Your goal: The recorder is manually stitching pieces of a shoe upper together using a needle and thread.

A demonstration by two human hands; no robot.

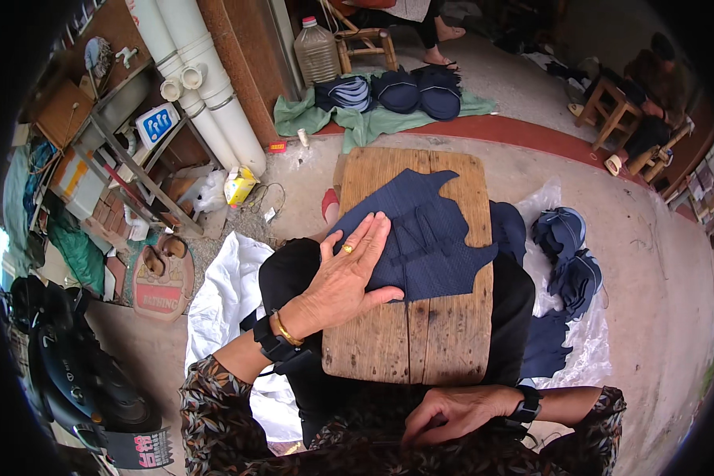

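A navy-blue cut piece of ribbed cloth (432,218) with curved, pointed edges lies flat on a worn wooden board (373,349) in front of me. Across its middle run darker zigzag folds or strips. My left hand (357,266) rests on the cloth's left part, palm down, its fingers stretched out and the thumb spread apart. Back at my lap, below the board's near edge, my right hand (460,408) has its fingers curled in. Whether it holds anything is hidden.
Stacks of navy cloth pieces (567,254) lie on clear plastic sheeting to the right. More navy bundles (401,91) sit on a green cloth (301,113) beyond the board. White sheeting (222,301) hangs at my left. A scooter (79,365) stands far left; a seated person (654,87) is far right.
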